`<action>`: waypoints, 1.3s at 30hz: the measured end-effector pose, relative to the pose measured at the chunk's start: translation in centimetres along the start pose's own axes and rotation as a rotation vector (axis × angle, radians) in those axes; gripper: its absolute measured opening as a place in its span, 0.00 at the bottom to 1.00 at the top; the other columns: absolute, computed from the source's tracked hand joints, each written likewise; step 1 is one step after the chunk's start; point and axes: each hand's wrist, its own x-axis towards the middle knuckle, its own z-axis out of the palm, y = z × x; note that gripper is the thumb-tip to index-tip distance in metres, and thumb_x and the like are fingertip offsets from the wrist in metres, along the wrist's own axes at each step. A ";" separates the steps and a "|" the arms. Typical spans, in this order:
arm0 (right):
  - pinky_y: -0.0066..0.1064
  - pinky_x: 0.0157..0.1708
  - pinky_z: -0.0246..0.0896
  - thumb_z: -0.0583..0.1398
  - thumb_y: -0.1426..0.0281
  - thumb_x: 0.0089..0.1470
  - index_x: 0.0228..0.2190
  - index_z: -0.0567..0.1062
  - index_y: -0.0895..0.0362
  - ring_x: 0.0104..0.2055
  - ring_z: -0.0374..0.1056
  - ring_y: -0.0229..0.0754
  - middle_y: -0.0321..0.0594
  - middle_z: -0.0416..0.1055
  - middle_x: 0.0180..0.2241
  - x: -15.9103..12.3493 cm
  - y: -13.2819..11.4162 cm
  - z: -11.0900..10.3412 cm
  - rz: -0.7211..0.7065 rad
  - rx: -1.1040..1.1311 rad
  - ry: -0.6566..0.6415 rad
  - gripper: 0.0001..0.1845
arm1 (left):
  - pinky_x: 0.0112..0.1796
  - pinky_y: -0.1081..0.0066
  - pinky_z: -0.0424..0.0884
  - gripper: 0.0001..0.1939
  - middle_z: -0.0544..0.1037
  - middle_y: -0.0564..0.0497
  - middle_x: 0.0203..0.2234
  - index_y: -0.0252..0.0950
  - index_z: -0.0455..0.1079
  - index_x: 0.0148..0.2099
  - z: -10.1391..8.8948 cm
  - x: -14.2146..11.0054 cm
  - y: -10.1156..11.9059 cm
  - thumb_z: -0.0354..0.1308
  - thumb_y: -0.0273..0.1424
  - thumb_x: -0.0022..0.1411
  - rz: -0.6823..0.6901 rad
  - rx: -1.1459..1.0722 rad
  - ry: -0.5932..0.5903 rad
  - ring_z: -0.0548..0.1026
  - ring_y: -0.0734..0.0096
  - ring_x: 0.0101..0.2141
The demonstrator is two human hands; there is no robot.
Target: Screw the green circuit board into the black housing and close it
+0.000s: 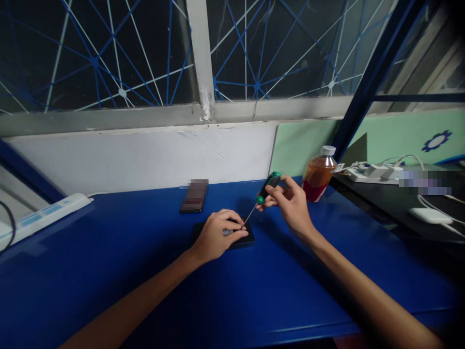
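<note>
My right hand (292, 203) grips a screwdriver (271, 187) with a black and green handle. The thin metal shaft slants down and left to a flat black box (249, 239) lying on the blue table. Over that box lies my left hand (218, 232), its fingers closed together around the tip of the shaft. A small grey piece (227, 232) shows between the left thumb and fingers; what it is stays unclear. The fingers hide the tip itself and much of the box.
Behind the box lies a dark phone (195, 198). A drink bottle (319, 173) stands at the back right. On the left is a white power strip (47, 213); another power strip (374, 173) and a white charger (431, 215) lie on the black surface at right. A tiny dark speck is near the box.
</note>
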 end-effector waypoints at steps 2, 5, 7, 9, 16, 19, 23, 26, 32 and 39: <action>0.31 0.23 0.72 0.62 0.64 0.51 0.36 0.64 0.56 0.20 0.72 0.38 0.32 0.72 0.21 -0.1 -0.2 0.1 -0.023 -0.017 0.001 0.14 | 0.42 0.64 0.70 0.05 0.77 0.49 0.34 0.38 0.78 0.33 0.0 0.0 0.0 0.61 0.31 0.59 -0.003 0.008 -0.001 0.74 0.66 0.38; 0.33 0.24 0.73 0.63 0.65 0.51 0.36 0.64 0.55 0.21 0.73 0.39 0.35 0.74 0.24 -0.2 -0.4 0.3 -0.064 -0.028 0.004 0.14 | 0.42 0.64 0.69 0.05 0.78 0.50 0.33 0.38 0.78 0.32 0.0 0.1 0.1 0.61 0.30 0.60 -0.018 0.023 -0.002 0.74 0.67 0.38; 0.33 0.24 0.73 0.63 0.65 0.51 0.37 0.64 0.55 0.23 0.73 0.39 0.35 0.74 0.26 -0.3 -0.5 0.4 -0.078 -0.027 -0.002 0.14 | 0.42 0.64 0.69 0.05 0.78 0.50 0.33 0.38 0.77 0.32 0.0 0.1 0.2 0.61 0.30 0.60 -0.028 0.026 0.000 0.74 0.66 0.38; 0.33 0.24 0.73 0.62 0.65 0.51 0.37 0.64 0.54 0.23 0.73 0.40 0.35 0.74 0.26 -0.4 -0.5 0.4 -0.084 -0.028 -0.008 0.14 | 0.43 0.64 0.69 0.05 0.78 0.50 0.34 0.38 0.77 0.33 0.0 0.1 0.3 0.61 0.30 0.60 -0.036 0.024 0.006 0.74 0.66 0.39; 0.35 0.25 0.74 0.62 0.66 0.51 0.38 0.63 0.55 0.25 0.73 0.41 0.35 0.73 0.26 -0.5 -0.6 0.4 -0.095 -0.014 0.019 0.15 | 0.43 0.63 0.69 0.04 0.78 0.50 0.35 0.38 0.77 0.36 0.0 0.1 0.1 0.61 0.31 0.59 -0.065 -0.002 0.027 0.74 0.65 0.39; 0.35 0.25 0.75 0.63 0.65 0.50 0.37 0.63 0.55 0.25 0.73 0.41 0.34 0.72 0.25 -0.5 -0.6 0.5 -0.102 -0.014 0.031 0.15 | 0.42 0.63 0.70 0.05 0.79 0.49 0.35 0.38 0.77 0.37 0.1 0.0 0.2 0.61 0.31 0.60 -0.068 -0.010 0.048 0.75 0.65 0.38; 0.35 0.25 0.75 0.63 0.65 0.50 0.36 0.63 0.54 0.24 0.73 0.41 0.34 0.72 0.25 -0.4 -0.6 0.5 -0.106 -0.013 0.046 0.15 | 0.41 0.63 0.71 0.06 0.79 0.48 0.35 0.38 0.78 0.38 0.0 0.0 0.3 0.60 0.33 0.60 -0.087 -0.029 0.066 0.75 0.65 0.37; 0.37 0.26 0.75 0.63 0.65 0.50 0.35 0.63 0.54 0.24 0.74 0.41 0.34 0.73 0.25 -0.5 -0.6 0.5 -0.104 -0.032 0.060 0.14 | 0.38 0.64 0.72 0.07 0.79 0.49 0.35 0.38 0.78 0.37 -0.2 0.0 0.4 0.60 0.33 0.60 -0.120 -0.045 0.066 0.76 0.66 0.35; 0.34 0.24 0.74 0.63 0.64 0.50 0.34 0.63 0.53 0.22 0.73 0.41 0.33 0.72 0.23 -0.5 -0.6 0.5 -0.097 -0.059 0.076 0.14 | 0.38 0.64 0.71 0.04 0.79 0.50 0.32 0.39 0.78 0.36 -0.1 -0.1 0.2 0.63 0.32 0.57 -0.051 0.037 0.116 0.75 0.66 0.35; 0.34 0.24 0.74 0.63 0.64 0.49 0.34 0.63 0.53 0.22 0.73 0.41 0.33 0.73 0.24 -0.6 -0.6 0.7 -0.089 -0.036 0.073 0.14 | 0.39 0.64 0.69 0.05 0.79 0.49 0.32 0.38 0.78 0.34 0.2 -0.2 0.1 0.62 0.32 0.59 -0.032 0.087 0.113 0.75 0.65 0.35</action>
